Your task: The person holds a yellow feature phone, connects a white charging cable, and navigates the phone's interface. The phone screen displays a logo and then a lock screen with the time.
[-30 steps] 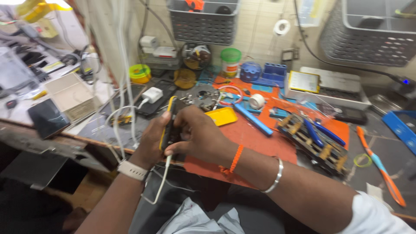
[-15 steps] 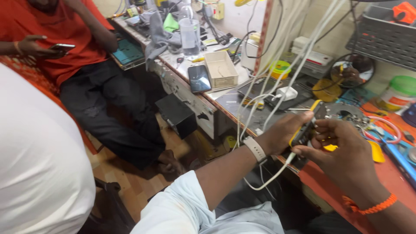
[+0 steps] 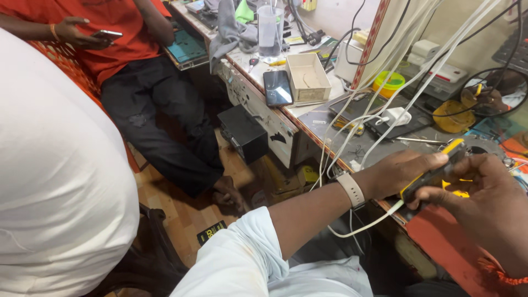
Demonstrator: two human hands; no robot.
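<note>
Both my hands grip a black and yellow handheld device (image 3: 434,173) over the edge of the workbench, at the right of the head view. My left hand (image 3: 399,173) wraps it from the left, a pale watch band on that wrist. My right hand (image 3: 487,195) closes on it from the right, an orange thread around that wrist. A white cable (image 3: 366,223) hangs from the device's lower end and loops down under my forearm.
A long cluttered bench (image 3: 275,124) runs from top centre to the right, with a dark phone (image 3: 276,88), a small open box (image 3: 307,77), a yellow-lidded tub (image 3: 388,82), a white charger (image 3: 397,115) and hanging white cables. A seated person in red (image 3: 118,38) holds a phone at top left. A white-clad person (image 3: 55,181) fills the left.
The view has swung left and down, bringing the floor and the seated person in red into sight. My hands keep holding the same device.
</note>
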